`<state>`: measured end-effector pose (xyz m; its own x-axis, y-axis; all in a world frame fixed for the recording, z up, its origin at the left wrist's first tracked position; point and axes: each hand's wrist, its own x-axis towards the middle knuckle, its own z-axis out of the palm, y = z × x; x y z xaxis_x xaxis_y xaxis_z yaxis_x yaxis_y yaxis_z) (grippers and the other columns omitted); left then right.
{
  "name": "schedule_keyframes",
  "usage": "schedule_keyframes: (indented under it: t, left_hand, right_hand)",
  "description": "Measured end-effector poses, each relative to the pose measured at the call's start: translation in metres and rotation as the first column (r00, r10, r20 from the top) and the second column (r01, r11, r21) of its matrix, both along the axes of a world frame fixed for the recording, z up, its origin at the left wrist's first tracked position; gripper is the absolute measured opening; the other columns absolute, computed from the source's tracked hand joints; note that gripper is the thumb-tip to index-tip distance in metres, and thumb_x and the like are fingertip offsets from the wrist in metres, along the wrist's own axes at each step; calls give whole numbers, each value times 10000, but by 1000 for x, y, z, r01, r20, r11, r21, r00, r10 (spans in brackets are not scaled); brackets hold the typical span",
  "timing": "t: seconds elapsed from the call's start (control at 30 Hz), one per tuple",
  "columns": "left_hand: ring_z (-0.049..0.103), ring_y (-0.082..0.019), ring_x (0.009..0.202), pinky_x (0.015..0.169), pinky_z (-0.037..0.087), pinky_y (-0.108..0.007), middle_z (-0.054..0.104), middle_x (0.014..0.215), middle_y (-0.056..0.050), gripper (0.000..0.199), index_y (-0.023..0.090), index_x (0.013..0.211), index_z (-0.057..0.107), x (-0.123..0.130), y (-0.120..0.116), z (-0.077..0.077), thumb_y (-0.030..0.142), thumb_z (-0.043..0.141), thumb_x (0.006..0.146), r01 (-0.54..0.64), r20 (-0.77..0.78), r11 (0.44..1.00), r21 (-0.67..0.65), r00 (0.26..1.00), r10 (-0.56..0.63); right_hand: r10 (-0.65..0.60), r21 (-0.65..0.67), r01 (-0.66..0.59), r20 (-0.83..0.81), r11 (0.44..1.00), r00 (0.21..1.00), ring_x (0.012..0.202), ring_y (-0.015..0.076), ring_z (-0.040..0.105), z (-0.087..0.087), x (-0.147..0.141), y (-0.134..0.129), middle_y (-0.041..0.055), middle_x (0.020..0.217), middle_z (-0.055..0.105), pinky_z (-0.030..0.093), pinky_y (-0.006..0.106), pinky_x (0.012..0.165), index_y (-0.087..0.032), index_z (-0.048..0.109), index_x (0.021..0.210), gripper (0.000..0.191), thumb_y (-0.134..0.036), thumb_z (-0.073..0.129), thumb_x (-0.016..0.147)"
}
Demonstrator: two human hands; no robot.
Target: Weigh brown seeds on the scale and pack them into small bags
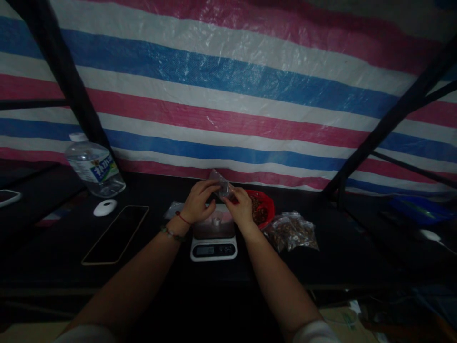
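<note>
Above a white digital kitchen scale [214,247], both hands are at a small clear plastic bag [222,183]. My right hand [243,209] pinches its lower right edge between thumb and fingers. My left hand [198,202] has its fingers curled at the bag's left side, the thumb lower down. A small round metallic-looking thing [216,220] is on the scale's plate. Behind my right hand stands a red tray [270,209] with small brown pieces in it. To its right lie several filled zip bags [294,233] of brown pieces. Flat clear plastic [173,209] lies beside my left wrist.
On the left of the black table [157,267] are a phone [116,236], a white mouse-like object [105,207] and a large clear bottle [94,166]. Dark metal posts [378,131] rise at both sides before a striped sheet [228,114]. A blue item [421,209] lies far right.
</note>
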<state>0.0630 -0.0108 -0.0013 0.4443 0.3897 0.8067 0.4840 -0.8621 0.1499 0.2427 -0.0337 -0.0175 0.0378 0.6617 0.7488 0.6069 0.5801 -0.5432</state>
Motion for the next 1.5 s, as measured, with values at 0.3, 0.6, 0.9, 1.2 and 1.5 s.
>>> schedule_keyframes:
  t: [0.3,0.6,0.9,1.2,1.5]
  left_hand:
    - [324,-307,1347,1089,255,-493,404,1452,-91,653,244,1350,429,-6,8,-5,217,586,717,-106,-104,994,11,989,107]
    - [330,-323,1324,1062,250,-482,512,1380,-71,577,277,1300,523,-2,7,-3,438,643,759,-141,-151,990,8,979,141]
    - [460,-299,1182,1065,235,-491,644,1154,-63,575,265,1246,569,-3,3,3,441,662,706,-120,-199,990,-69,974,105]
    - [594,-270,1021,963,423,-414,654,1074,-102,478,172,1089,590,-5,23,-13,459,665,714,-315,-95,904,-290,949,300]
    - [618,-257,1031,943,474,-363,655,1109,-93,498,182,1127,584,-8,37,-32,482,635,733,-342,-59,828,-444,934,354]
  right_hand:
    - [87,-23,-85,99,996,991,945,180,594,1,-1,-1,52,969,638,491,324,874,-239,675,1096,272,-191,568,851]
    - [75,-72,-62,192,995,978,925,196,580,0,-8,-4,64,932,644,480,339,860,-202,678,1048,228,-194,607,831]
    - [187,-85,-176,144,981,972,929,181,584,2,-11,-7,58,935,624,474,327,868,-190,672,942,143,-246,595,835]
    - [-61,-316,132,225,940,972,999,178,594,43,59,11,82,1026,681,416,297,941,-160,676,968,264,-158,434,863]
    - [242,-668,365,635,649,733,1129,244,566,11,94,27,146,1245,612,412,298,930,-135,619,1202,385,-275,500,865]
